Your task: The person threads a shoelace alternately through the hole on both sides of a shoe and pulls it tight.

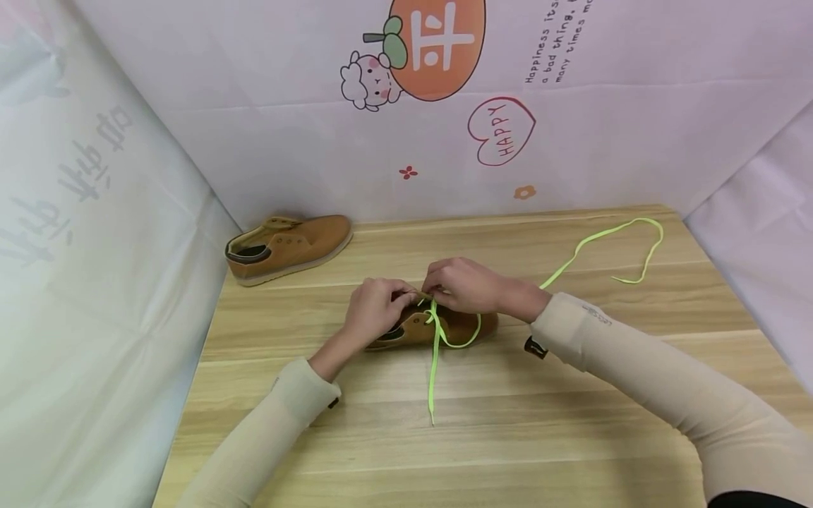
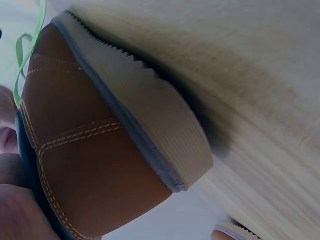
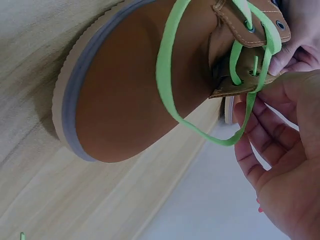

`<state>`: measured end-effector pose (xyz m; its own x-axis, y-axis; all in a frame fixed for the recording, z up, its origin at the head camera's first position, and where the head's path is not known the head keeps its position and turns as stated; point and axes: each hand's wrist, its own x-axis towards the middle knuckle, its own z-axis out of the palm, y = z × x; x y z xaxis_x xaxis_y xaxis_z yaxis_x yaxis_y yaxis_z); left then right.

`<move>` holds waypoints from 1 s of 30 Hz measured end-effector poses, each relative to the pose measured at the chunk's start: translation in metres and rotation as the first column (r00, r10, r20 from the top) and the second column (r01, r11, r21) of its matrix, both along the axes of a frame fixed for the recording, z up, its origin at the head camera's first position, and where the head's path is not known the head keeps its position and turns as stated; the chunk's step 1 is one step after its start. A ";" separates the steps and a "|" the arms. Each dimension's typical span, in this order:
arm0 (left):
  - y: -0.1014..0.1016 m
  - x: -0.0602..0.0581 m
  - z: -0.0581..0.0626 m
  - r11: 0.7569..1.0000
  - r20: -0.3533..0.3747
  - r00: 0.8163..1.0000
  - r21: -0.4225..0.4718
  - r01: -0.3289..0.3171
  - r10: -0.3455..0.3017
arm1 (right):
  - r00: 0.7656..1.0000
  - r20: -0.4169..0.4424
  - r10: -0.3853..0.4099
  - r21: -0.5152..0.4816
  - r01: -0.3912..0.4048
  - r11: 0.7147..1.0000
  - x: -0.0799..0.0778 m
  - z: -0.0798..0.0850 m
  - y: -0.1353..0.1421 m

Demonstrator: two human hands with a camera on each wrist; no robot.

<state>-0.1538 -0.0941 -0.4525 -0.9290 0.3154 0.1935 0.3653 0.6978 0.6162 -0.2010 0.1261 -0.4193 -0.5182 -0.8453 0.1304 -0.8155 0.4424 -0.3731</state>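
Note:
A brown leather shoe [image 1: 416, 331] lies on the table under both hands, toe to the right. Bright green shoelace [image 1: 435, 367] is threaded through some of its eyelets, one end hanging over the near side. My left hand [image 1: 375, 307] pinches the raised eyelet flap [image 3: 245, 65] beside the shoe's opening. On the flap's other side, the thumb and fingers of my right hand [image 3: 290, 145] close together where the lace loop runs to them; the fingertips are partly hidden behind the flap. A short lace tip [image 3: 255, 65] pokes through an eyelet.
A second brown shoe [image 1: 292, 247], without a lace, stands at the back left. Another green lace [image 1: 578, 247] stretches over the table at the back right. White printed cloth [image 1: 286, 155] walls the table at the back and sides.

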 end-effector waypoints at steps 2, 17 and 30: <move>0.000 -0.003 0.002 1.000 0.073 0.997 0.030 -0.007 0.005 | 1.000 0.016 -0.017 -0.012 0.017 1.000 0.001 -0.001 0.001; -0.001 -0.020 0.013 0.996 0.327 0.944 0.065 -0.055 0.031 | 0.998 0.031 -0.050 -0.103 0.052 0.993 0.001 -0.008 -0.002; -0.001 -0.023 0.015 0.996 0.382 0.923 0.060 -0.069 0.040 | 0.999 -0.034 -0.037 -0.109 0.033 0.993 0.002 -0.015 -0.009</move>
